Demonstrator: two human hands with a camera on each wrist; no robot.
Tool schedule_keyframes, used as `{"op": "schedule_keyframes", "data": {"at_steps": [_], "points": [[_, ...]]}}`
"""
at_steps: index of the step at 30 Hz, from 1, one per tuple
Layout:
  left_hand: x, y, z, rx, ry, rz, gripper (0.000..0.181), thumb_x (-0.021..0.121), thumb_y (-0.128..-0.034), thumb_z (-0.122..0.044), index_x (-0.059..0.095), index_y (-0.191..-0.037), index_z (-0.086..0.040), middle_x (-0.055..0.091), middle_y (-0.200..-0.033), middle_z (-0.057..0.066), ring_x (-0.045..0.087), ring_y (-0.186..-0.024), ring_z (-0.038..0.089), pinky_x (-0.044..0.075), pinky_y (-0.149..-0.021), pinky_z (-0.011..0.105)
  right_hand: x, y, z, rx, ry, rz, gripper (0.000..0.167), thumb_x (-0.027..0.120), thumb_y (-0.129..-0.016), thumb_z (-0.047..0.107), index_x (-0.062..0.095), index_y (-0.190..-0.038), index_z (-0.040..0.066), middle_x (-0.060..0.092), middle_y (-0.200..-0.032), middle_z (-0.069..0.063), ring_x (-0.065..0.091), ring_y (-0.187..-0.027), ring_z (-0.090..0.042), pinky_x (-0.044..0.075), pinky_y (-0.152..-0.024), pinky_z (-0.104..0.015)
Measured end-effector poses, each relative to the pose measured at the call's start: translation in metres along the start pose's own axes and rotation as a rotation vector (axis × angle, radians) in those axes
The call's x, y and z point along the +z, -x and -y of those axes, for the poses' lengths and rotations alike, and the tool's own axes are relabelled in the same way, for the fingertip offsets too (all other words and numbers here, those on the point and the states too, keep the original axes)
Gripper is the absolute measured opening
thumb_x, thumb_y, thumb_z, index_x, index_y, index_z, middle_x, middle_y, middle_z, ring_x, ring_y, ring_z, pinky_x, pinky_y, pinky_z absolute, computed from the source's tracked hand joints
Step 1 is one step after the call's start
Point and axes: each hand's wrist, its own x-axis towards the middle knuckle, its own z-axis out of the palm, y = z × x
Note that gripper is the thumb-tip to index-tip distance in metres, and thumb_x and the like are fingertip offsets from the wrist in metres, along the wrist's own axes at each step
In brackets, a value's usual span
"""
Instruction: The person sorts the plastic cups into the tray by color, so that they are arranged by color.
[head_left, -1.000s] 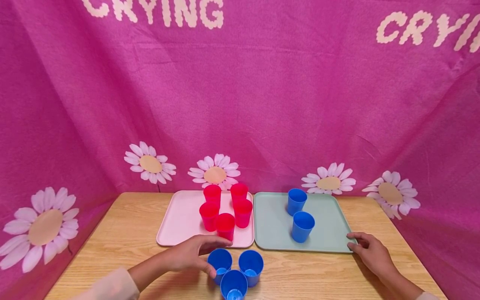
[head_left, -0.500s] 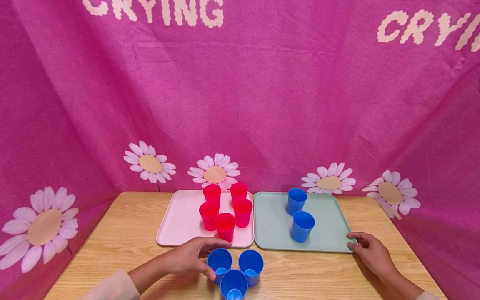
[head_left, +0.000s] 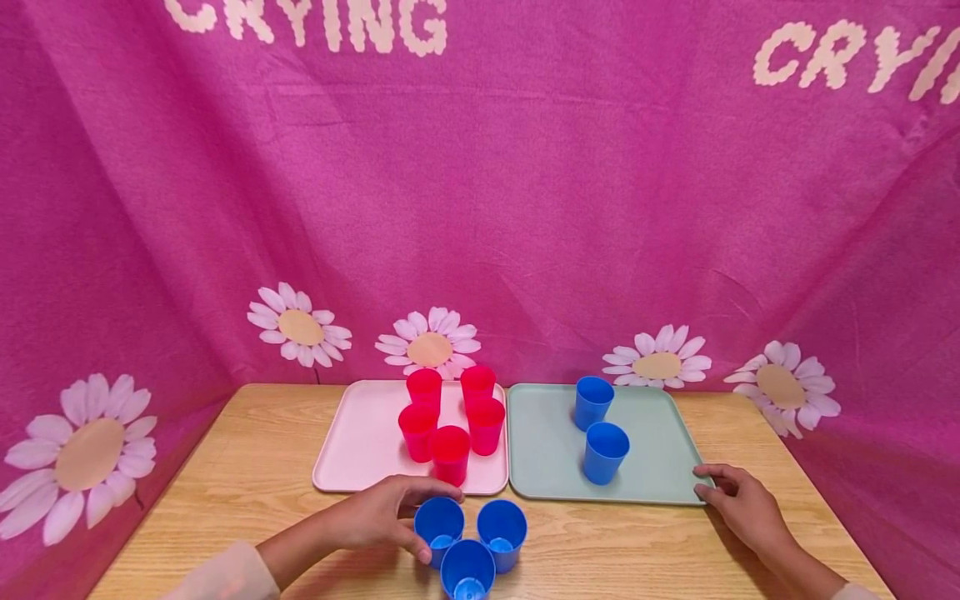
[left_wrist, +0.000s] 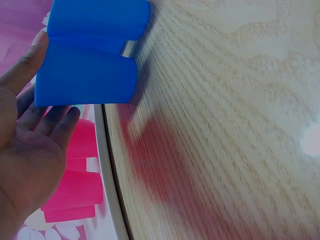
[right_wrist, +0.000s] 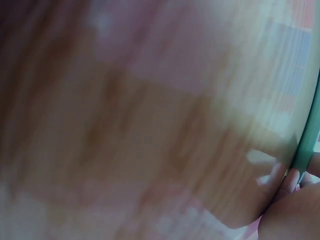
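My left hand curves round the left one of three upright blue cups near the table's front. Its thumb touches the near side; the other fingers pass behind. In the left wrist view, this blue cup sits between thumb and fingers, the thumb near the rim. The right blue cup and the front blue cup stand close beside it. At the far right, my right hand holds the front right corner of the green tray, with fingers on both sides of its rim.
Several red cups stand upright on the pink tray, left of the green tray. Two blue cups stand on the green tray. A pink flowered cloth hangs behind the wooden table.
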Motion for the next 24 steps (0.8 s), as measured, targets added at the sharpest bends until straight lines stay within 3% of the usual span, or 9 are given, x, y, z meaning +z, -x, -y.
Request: {"op": "schedule_keyframes", "data": {"at_steps": [12,24], "points": [[-0.001,0.002,-0.002,-0.002,-0.011,-0.018,0.059,0.082,-0.087,-0.011,0.062,-0.142,-0.017,0.063,-0.141,0.002,0.055,-0.136,0.033,0.051,-0.108,0.043,0.001,0.0,0.0,0.006,-0.006,-0.002,0.035,0.073,-0.096,0.02,0.07,-0.125,0.0,0.062,-0.127,-0.028,0.059,-0.102,-0.026,0.047,-0.082,-0.033],[-0.01,0.0,-0.019,-0.011,-0.047,-0.042,0.061,0.084,-0.0858,-0.013,0.062,-0.143,-0.02,0.064,-0.139,0.001,0.059,-0.132,0.031,0.053,-0.104,0.043,0.0,0.0,0.0,-0.003,0.009,-0.004,0.035,0.073,-0.096,0.02,0.07,-0.125,0.0,0.062,-0.125,-0.027,0.057,-0.102,-0.028,0.046,-0.083,-0.037]]}}
